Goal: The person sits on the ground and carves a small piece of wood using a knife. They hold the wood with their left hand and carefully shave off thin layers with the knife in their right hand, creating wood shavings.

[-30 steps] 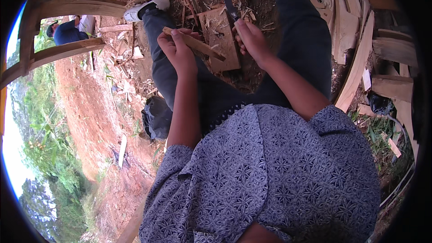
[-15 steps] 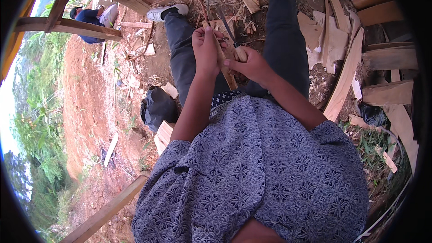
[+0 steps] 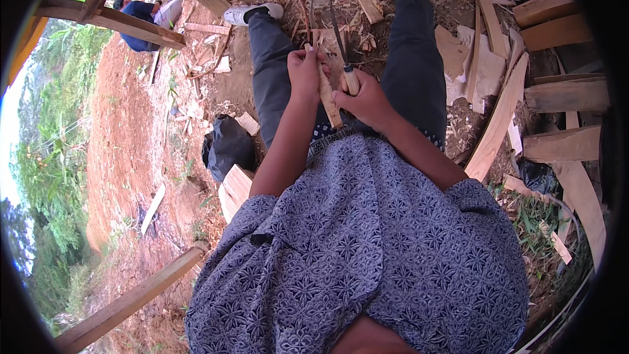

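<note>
Between my knees, my left hand (image 3: 304, 77) is closed around a pale, narrow piece of wood (image 3: 329, 99). The wood slants down toward my waist, with its near end free below the fingers. A thin dark strip rises beyond my left fingertips; whether it joins the wood I cannot tell. My right hand (image 3: 364, 99) grips the wooden handle of a knife (image 3: 352, 82). The knife's long dark blade points away from me, apart from the wood's near end. My right thumb lies close beside the wood.
Wood chips and offcuts litter the dirt around my shoes. Long planks (image 3: 501, 118) and stacked boards (image 3: 567, 95) are at the right. A black plastic bag (image 3: 229, 147) lies left of my leg. Wooden beams (image 3: 111, 23) cross the upper left, where another person (image 3: 144, 23) sits beyond.
The wood's near end now shows more fully and sits slightly left. My right hand has turned the knife handle more upright and shifted a little down. The whole view has shifted slightly.
</note>
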The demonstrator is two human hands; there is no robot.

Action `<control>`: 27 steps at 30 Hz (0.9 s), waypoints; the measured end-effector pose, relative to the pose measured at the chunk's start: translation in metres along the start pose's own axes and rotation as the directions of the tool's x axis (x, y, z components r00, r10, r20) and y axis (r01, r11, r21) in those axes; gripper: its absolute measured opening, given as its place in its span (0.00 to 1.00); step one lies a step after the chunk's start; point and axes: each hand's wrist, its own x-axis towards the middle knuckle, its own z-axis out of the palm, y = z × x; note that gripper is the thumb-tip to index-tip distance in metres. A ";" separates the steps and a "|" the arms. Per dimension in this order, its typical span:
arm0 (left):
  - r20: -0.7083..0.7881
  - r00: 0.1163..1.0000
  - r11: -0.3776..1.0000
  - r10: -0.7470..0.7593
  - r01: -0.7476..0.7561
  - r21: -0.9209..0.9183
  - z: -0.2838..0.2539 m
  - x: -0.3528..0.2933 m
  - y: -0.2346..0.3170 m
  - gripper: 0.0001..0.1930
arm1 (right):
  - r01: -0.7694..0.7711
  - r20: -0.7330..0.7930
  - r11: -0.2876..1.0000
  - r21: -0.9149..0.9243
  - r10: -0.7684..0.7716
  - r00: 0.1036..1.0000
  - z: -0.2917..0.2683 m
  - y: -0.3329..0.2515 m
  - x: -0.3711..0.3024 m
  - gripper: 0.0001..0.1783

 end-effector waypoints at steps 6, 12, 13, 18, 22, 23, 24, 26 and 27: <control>-0.157 0.987 0.991 0.020 0.001 0.133 -0.058 0.037 -0.014 0.10 | -0.061 -0.038 0.984 0.169 0.069 0.997 -0.015 -0.011 -0.009 0.12; -0.082 0.978 0.981 0.194 -0.194 0.013 -0.052 0.034 0.001 0.12 | -0.266 -0.163 0.964 0.020 0.266 0.950 -0.037 0.007 0.004 0.19; -0.051 0.966 0.967 0.254 -0.253 0.022 -0.046 0.039 0.000 0.13 | -0.327 -0.172 0.945 -0.022 0.319 0.932 -0.038 0.010 0.008 0.21; 0.079 0.915 0.857 0.395 -0.399 0.326 -0.022 0.079 0.004 0.14 | -0.381 -0.271 0.859 -0.342 0.298 0.915 -0.057 0.068 0.054 0.29; 0.110 0.906 0.818 0.409 -0.417 0.397 -0.019 0.122 -0.028 0.11 | -0.401 -0.224 0.858 -0.321 0.342 0.912 -0.063 0.110 0.090 0.25; 0.114 0.909 0.818 0.402 -0.412 0.402 -0.020 0.131 -0.037 0.11 | -0.390 -0.233 0.852 -0.350 0.324 0.917 -0.060 0.112 0.096 0.25; 0.132 0.898 0.797 0.419 -0.434 0.421 -0.018 0.139 -0.042 0.10 | -0.377 -0.243 0.845 -0.380 0.301 0.922 -0.056 0.107 0.103 0.26; 0.169 0.875 0.750 0.453 -0.477 0.458 -0.016 0.148 -0.050 0.09 | -0.302 -0.271 0.846 -0.440 0.196 0.943 -0.055 0.108 0.116 0.30; 0.168 0.875 0.761 0.454 -0.479 0.437 -0.013 0.152 -0.054 0.09 | -0.240 -0.293 0.836 -0.493 0.100 0.951 -0.054 0.113 0.124 0.31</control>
